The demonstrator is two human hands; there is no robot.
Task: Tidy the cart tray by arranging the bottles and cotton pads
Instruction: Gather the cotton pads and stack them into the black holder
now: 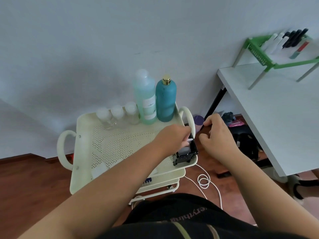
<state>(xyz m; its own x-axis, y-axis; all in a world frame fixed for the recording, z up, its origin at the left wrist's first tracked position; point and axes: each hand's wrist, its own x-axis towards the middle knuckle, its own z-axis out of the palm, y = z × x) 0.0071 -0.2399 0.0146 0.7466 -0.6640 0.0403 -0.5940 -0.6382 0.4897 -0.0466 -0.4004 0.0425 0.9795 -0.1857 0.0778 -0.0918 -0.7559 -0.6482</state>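
Note:
The cream perforated cart tray (110,145) carries a back row of three small clear bottles (117,116), a tall pale green bottle (145,97) and a teal bottle with a gold cap (166,100). A black box (185,155) holding white cotton pads (185,150) sits at the tray's right edge. My left hand (172,138) pinches a white pad at the box's mouth. My right hand (217,135) hovers just right of the box, fingers curled, holding nothing. Another white pad (98,170) lies near the tray's front edge.
A white table (276,107) stands to the right with a green rack (269,54) of bottles on it. A white cable (204,181) coils on the wooden floor by the cart. Lower cart shelves (162,181) show beneath. The wall is close behind.

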